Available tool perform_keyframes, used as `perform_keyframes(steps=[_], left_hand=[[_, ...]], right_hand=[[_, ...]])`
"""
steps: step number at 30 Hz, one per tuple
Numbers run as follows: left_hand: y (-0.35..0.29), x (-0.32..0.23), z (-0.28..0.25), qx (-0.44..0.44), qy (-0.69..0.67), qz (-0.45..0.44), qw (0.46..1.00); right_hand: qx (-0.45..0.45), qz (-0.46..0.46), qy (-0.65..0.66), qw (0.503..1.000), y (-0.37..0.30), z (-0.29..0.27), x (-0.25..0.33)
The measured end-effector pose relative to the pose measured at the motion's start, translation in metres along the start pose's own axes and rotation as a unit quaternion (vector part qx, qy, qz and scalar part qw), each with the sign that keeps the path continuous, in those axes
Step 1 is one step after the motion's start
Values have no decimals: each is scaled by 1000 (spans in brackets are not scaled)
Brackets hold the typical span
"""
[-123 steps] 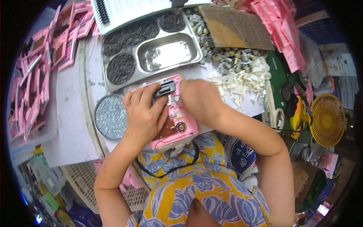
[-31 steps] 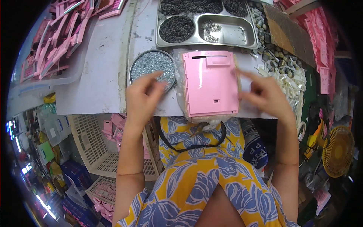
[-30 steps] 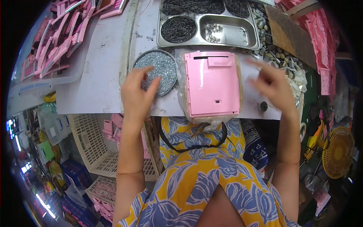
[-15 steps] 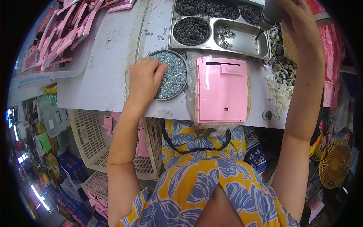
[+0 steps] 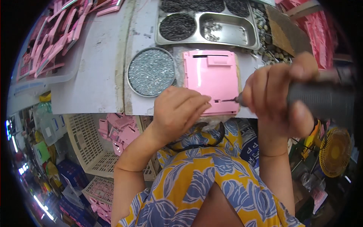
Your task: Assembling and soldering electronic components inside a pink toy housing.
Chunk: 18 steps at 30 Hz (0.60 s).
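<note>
Head view: a right hand wraps its fingers around a gray screwdriver, its bit over a pink case at the near edge of the tabletop; the left hand, fingers together, overlaps the case, any pinch hidden.

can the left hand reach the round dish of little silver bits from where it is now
Most likely yes: the left hand is close to the near side of the round dish, which is open-topped, and nothing seems to stand between them.
</note>
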<state>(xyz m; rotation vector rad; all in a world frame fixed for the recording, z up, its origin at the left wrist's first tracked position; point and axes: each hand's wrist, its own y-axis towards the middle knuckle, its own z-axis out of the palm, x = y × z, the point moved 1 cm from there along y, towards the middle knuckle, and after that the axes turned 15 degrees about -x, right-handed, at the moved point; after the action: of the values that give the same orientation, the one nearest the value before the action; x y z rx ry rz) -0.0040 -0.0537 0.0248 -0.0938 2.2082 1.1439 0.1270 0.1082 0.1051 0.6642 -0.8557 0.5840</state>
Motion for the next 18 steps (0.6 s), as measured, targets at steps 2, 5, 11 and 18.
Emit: perform_keyframes(steps=[2,5,11,18], left_hand=[[-4,-8,3,4,-12,-8,1000],[-1,-9,12,4,-43,5,999],[-1,-5,14,7,-40,14,999],[-2,-1,19,14,-40,19,999]], right_hand=[[-21,17,-9,1000,-12,8,2],[-59,38,-26,997,-20,12,11],[-15,28,15,999,-15,7,1],[-55,56,-61,995,-19,7,1]])
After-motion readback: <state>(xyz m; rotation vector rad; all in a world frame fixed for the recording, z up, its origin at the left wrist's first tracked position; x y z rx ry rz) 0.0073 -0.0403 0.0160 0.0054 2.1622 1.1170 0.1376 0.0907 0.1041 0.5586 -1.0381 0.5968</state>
